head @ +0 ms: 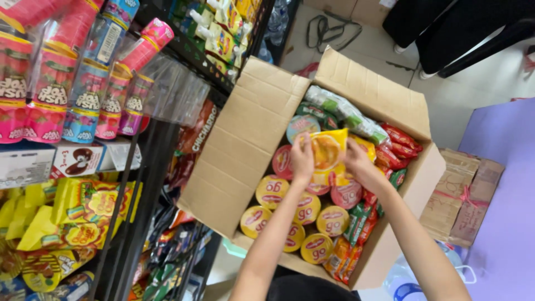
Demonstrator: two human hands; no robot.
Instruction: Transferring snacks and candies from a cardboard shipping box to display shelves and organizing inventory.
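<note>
Left hand: the left hand [302, 158] was closed on the left edge of a yellow snack packet [329, 153], fingers curled round it.
Right hand: the right hand [358, 161] pinched the packet's right edge, so the two hands bore it flat between them.
Packet: it hung just above the goods inside the cardboard box [245, 139], lifted free of them.
Box: flaps were folded outward, probably to leave the top open for reaching in; round yellow-lidded cups [304, 209] lay in rows, red packets [398, 142] along the right wall.
Shelf: a black rack [145, 167] beside the box held pink tubes [53, 83] and yellow bags [89, 214].
Beyond: a smaller tied carton [462, 195] sat on the floor.
</note>
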